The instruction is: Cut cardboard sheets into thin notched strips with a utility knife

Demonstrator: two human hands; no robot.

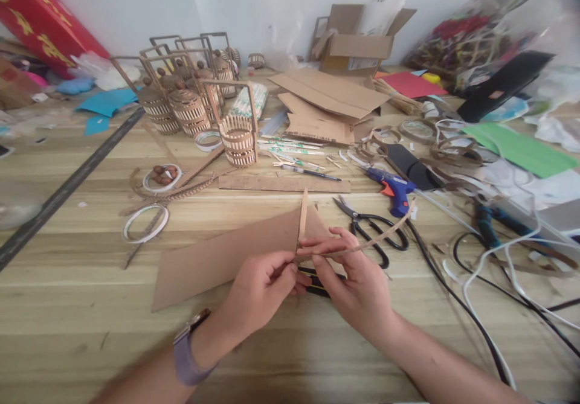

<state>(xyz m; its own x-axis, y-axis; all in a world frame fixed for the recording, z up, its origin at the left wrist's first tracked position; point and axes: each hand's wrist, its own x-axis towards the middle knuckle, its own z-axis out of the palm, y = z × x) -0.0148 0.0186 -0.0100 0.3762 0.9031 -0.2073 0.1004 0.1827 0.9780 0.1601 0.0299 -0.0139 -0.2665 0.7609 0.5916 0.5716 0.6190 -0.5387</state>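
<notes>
My left hand pinches a narrow brown cardboard strip near its left end, thumb against fingers. The thumb and fingers of my right hand close on the same strip, whose loose end curves up to the right. At my left fingertips a short strip stands away from the body; whether the two are one bent piece I cannot tell. Beneath my hands lie a flat cardboard sheet and a black-and-yellow tool, partly hidden. Black-handled scissors rest just beyond my right hand.
A blue glue gun lies at right among cables. Small handled buckets stand at back left. Tape rolls, a pen, a flat cardboard strip, stacked cardboard and a box surround the work area.
</notes>
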